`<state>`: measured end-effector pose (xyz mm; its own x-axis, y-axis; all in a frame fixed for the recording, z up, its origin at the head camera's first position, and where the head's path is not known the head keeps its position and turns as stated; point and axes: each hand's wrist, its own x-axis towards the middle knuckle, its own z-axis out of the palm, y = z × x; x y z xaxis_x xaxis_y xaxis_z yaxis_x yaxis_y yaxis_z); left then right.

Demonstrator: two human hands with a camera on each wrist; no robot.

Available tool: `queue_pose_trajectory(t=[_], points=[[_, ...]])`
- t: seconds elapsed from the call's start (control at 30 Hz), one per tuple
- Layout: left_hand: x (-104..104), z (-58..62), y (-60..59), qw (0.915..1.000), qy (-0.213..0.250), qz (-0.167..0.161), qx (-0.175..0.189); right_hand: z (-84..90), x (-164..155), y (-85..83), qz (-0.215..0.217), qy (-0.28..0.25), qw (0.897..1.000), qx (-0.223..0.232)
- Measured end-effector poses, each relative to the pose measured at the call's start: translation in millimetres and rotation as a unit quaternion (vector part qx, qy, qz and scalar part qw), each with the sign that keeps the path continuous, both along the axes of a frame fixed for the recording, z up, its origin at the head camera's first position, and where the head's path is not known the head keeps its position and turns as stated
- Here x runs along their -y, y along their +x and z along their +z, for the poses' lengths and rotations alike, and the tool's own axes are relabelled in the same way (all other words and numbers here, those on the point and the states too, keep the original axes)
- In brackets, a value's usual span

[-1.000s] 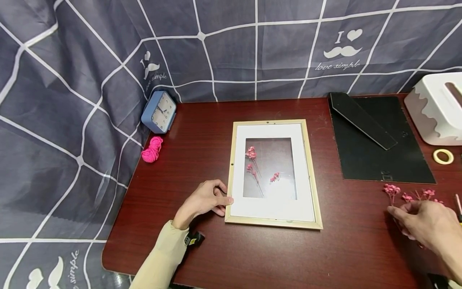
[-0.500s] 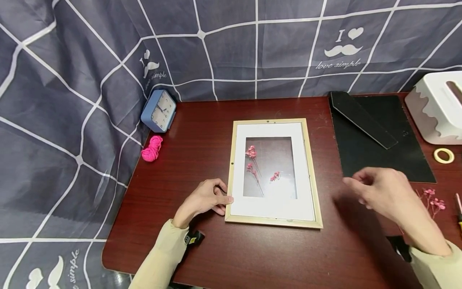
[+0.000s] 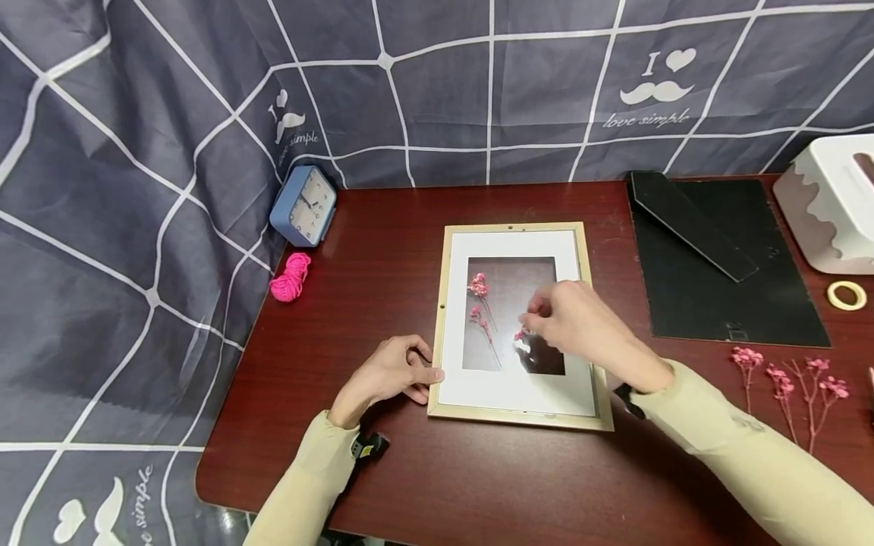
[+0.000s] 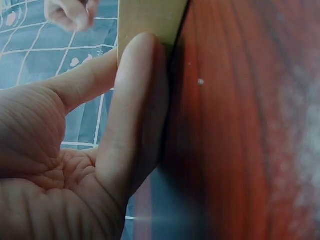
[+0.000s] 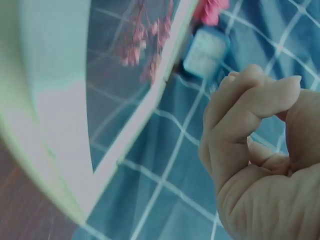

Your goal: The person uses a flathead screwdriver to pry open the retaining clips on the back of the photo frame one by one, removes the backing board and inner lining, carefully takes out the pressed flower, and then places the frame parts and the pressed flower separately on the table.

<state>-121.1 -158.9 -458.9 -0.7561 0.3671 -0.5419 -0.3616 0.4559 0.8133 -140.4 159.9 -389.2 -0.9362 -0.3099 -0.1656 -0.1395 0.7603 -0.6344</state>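
Note:
A light wooden picture frame (image 3: pixel 442 318) with a white mat (image 3: pixel 505 394) lies flat on the table. My left hand (image 3: pixel 392 371) grips its lower left edge, thumb on top; the left wrist view shows fingers against the frame's side. Two pink dried flower sprigs (image 3: pixel 480 322) lie at the left of the mat's opening. My right hand (image 3: pixel 576 318) is over the opening's right part, fingers curled and fingertips close above a small pink flower sprig (image 3: pixel 520 336) that it partly covers. In the right wrist view, nothing shows between the curled fingers and thumb (image 5: pixel 300 130).
Several pink dried flower sprigs (image 3: pixel 785 383) lie at the right, below a black backing board (image 3: pixel 724 303) with its stand. A tissue box (image 3: pixel 829 212) and a tape roll (image 3: pixel 847 296) are farther right. A blue clock (image 3: pixel 303 206) and pink yarn (image 3: pixel 290 277) sit at the left.
My right hand has left the flower sprigs at the right, which still lie on the table, and moved left over the picture frame. My left hand has stayed at the frame's edge.

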Motion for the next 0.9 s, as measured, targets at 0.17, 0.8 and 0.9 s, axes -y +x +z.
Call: queue_pose_trajectory(t=[0.17, 0.8, 0.9], points=[[0.5, -0.1, -0.5, 1.0, 0.003, 0.003, -0.001, -16.2, 27.7, -24.0, 0.032, 0.012, 0.999, -0.013], [-1.7, 0.2, -1.1, 0.9999, 0.0, 0.014, 0.005, -32.4, 63.8, -58.4, 0.047, 0.063, 0.993, 0.092], [-1.7, 0.1, -1.0, 0.9999, 0.001, 0.015, 0.005, -35.3, 66.2, -59.5, 0.046, 0.066, 0.993, 0.088]])
